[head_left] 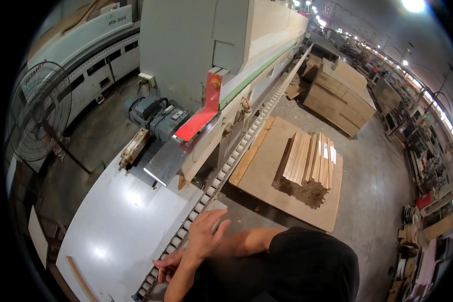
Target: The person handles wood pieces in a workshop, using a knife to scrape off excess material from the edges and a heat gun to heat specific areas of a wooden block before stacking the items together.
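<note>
My left hand is raised over the roller rail, its fingers stretched out and the thumb apart, with nothing held. My right forearm passes behind the left wrist. Partly hidden there, my right hand lies at the edge of the rail, fingers loosely bent and somewhat apart; no object shows in it. Left of both hands spreads a glossy white table. A narrow wood strip lies on that table near its front left corner, away from the hands.
A long machine with a red guard stands ahead. Beside it sits a motor. To the right, stacked wood strips rest on a flat board; a larger panel stack lies beyond. A fan stands left.
</note>
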`<action>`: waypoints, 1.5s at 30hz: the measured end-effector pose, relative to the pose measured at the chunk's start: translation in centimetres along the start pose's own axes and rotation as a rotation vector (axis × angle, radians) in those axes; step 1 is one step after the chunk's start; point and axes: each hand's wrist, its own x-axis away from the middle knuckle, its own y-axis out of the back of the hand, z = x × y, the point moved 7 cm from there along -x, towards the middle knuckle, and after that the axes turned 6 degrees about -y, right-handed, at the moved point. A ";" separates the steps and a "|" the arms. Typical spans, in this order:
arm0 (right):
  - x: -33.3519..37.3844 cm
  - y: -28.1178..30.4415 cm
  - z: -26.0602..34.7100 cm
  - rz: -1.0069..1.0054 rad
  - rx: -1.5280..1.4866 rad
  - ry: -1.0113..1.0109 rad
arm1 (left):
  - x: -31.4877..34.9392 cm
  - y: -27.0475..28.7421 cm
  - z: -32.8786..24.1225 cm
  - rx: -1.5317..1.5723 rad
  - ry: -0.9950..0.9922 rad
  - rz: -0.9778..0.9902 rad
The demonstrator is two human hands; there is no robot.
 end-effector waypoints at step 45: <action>20.2 10.3 10.2 -1.512 1.196 0.703 | 19.9 10.4 14.1 -0.483 0.487 -0.286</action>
